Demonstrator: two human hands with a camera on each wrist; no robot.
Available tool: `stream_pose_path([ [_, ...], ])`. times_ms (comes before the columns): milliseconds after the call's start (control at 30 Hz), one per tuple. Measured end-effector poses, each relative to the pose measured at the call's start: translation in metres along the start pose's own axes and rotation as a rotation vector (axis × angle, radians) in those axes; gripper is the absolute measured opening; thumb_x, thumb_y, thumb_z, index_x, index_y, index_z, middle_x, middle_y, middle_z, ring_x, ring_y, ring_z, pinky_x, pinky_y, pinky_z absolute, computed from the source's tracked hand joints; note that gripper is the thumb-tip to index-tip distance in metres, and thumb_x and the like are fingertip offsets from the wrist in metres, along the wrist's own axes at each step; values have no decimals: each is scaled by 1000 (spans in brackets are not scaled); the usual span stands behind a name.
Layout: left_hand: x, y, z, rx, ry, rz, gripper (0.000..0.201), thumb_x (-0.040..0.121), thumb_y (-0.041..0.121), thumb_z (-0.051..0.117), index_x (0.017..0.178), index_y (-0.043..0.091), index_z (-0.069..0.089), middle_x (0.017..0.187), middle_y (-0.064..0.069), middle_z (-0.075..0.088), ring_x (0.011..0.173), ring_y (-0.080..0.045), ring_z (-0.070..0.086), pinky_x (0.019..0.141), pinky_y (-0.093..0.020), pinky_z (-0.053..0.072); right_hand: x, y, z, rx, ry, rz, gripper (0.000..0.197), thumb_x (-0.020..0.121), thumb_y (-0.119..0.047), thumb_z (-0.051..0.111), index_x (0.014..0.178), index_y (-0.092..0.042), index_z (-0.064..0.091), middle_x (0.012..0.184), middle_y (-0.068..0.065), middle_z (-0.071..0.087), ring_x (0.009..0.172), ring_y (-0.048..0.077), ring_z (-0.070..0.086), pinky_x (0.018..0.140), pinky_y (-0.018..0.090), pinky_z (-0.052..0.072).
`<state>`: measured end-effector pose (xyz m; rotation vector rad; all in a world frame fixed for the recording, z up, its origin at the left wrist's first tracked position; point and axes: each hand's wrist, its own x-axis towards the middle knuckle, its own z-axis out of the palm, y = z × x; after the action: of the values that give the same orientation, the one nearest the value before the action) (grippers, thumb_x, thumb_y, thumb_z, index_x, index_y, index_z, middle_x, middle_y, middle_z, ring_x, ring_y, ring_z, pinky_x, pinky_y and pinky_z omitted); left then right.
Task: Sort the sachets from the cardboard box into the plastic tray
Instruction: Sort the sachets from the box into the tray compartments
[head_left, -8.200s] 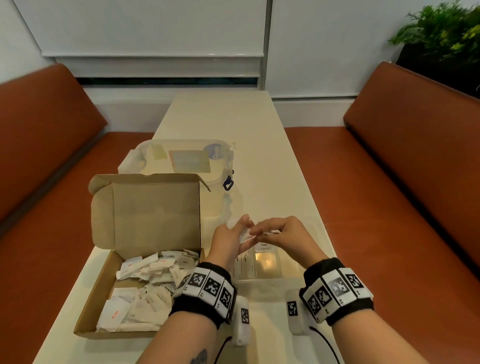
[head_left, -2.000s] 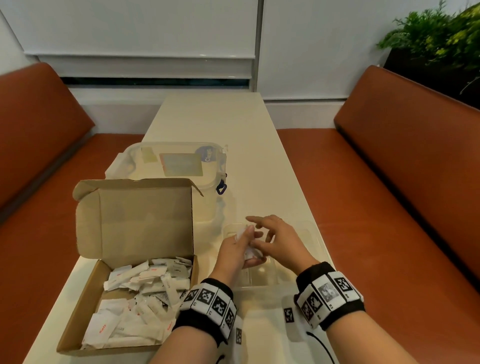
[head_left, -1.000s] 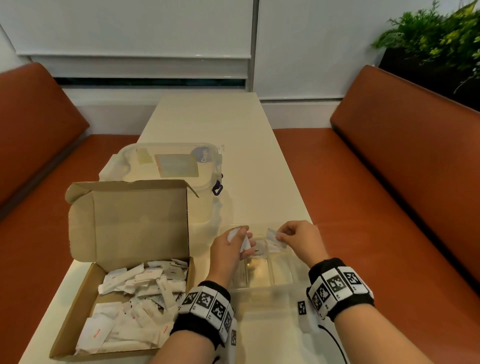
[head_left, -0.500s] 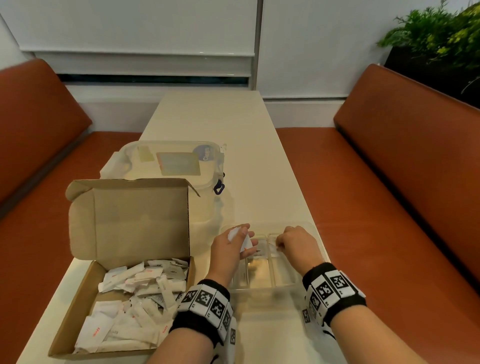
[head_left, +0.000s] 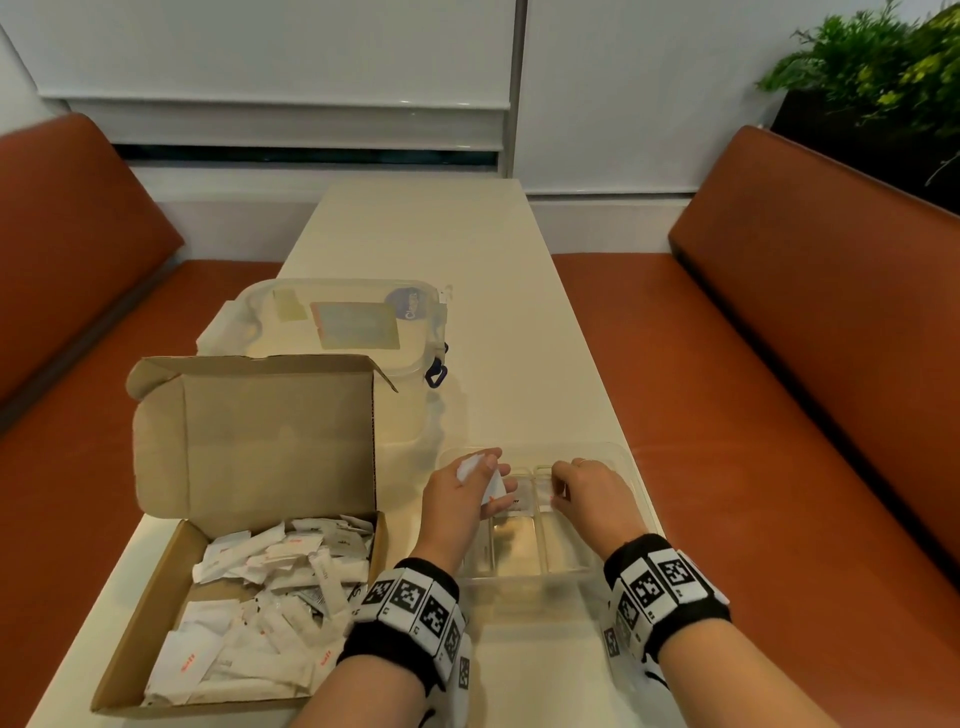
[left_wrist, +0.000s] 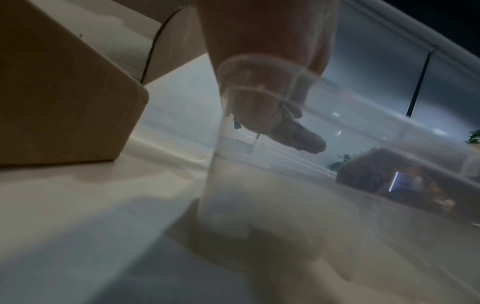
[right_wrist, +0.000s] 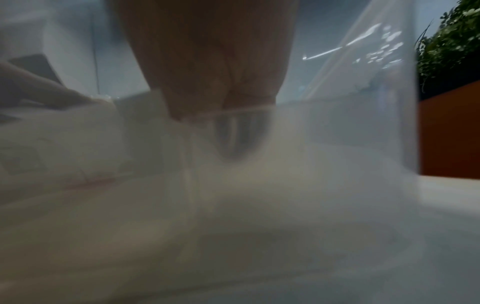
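left hand (head_left: 464, 499): fingers curled round a few sachets (head_left: 477, 470), held as stock beside tray (head_left: 631, 470) | right hand (head_left: 587, 496): fingers bent into tray compartment, likely seating one; grip unclear | box (head_left: 156, 613): left of left hand, many sachets left

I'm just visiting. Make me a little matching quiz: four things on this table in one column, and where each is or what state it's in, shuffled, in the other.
1. cardboard box
2. clear lidded tub
3. plastic tray
4. left hand

a. behind the box, lid on
b. holding white sachets
c. flap up, full of sachets
d. clear, with compartments, under both hands

Pairs: 1-c, 2-a, 3-d, 4-b
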<state>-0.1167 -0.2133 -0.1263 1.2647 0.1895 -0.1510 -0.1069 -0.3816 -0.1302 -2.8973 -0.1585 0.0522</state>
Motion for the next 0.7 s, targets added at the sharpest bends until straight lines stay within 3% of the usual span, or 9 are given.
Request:
stream_pose_path([
  [233,-2,4,1,-64,-13,-69,30,96,31,51,101,6,66,93,-16,69,79,-23,72,58,-25,57,2,1,2,-23,-5,17,11,89,-14,52,95,-16,61,95,1,64,91,20,56,73,27,40],
  [333,-2,5,2,-83,-8,-87,31,96,34,49,102,8,65,94,-17,69,79,-24,71,59,-27,58,1,-3,-4,-25,100,-7,14,92,-20,51,100,-21,62,96,-4,65,93,17,53,76,27,39],
  [433,-3,7,3,-94,-2,-100,26,92,30,58,103,8,66,90,-14,72,78,-23,72,57,-27,57,-3,-19,-17,259,229,-56,9,91,-27,57,93,-23,65,87,-9,65,85,10,50,70,21,35],
  [533,-5,8,4,-63,-43,-101,30,90,30,62,105,6,70,86,-13,74,77,-21,72,57,-26,57,-6,-38,-28,670,132,-59,9,85,-26,67,92,-30,66,84,-13,65,69,0,55,61,9,39],
  [633,-8,8,5,-36,-118,-141,37,92,41,54,97,8,69,77,-12,73,72,-23,72,56,-29,58,-6,-44,-31,769,54,-63,22,83,-19,70,104,-27,69,91,-9,64,61,0,49,59,5,41],
  [700,-8,9,6,-20,-149,-175,44,93,48,49,96,8,68,78,-12,74,73,-26,72,56,-31,59,-6,-44,-31,775,38,-45,12,83,-19,70,95,-23,71,87,-7,62,61,1,45,59,5,39],
])
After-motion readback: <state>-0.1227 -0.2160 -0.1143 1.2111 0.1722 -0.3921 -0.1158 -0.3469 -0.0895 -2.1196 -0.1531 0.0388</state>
